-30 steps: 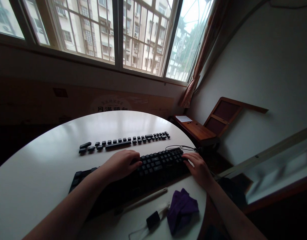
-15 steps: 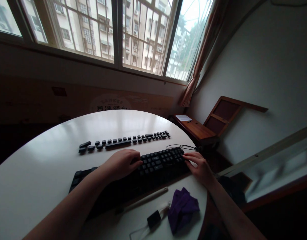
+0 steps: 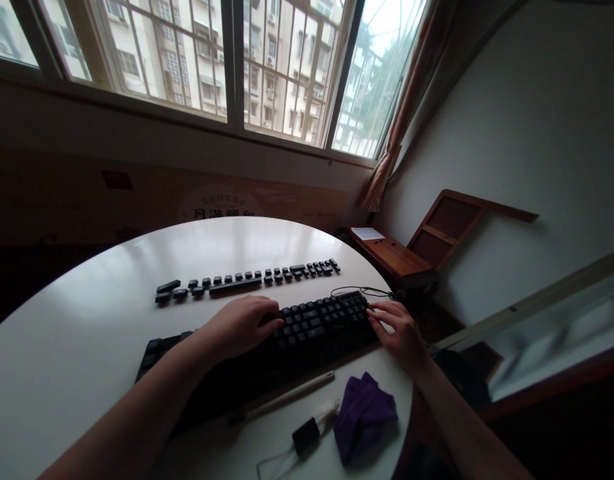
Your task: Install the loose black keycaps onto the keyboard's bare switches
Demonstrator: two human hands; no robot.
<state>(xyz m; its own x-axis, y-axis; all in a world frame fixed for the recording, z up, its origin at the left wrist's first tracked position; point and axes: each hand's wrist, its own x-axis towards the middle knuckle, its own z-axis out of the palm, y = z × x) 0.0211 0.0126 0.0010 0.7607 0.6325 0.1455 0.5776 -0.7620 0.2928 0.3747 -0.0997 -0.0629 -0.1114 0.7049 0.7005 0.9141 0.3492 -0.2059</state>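
Observation:
A black keyboard (image 3: 309, 321) lies at a slant across the white round table. Its upper rows carry keycaps, while the dark lower part shows none that I can make out. My left hand (image 3: 247, 322) is curled over the middle of the keyboard, thumb and fingers drawn together; anything between them is hidden. At the keyboard's right end, my right hand (image 3: 395, 332) holds the edge with its fingertips. Behind the keyboard, loose black keycaps are laid out in rows, among them a long space bar (image 3: 235, 287).
In front of the keyboard lie a pale-handled brush (image 3: 291, 395), a small black piece with wire ends (image 3: 305, 436) and a crumpled purple cloth (image 3: 364, 415). A cable (image 3: 377, 291) loops behind the keyboard's right end. The table's edge (image 3: 411, 417) curves close by my right forearm.
The view has shifted very slightly. Both hands keep nearly the same place on the keyboard, and the loose keycaps have not moved on the table.

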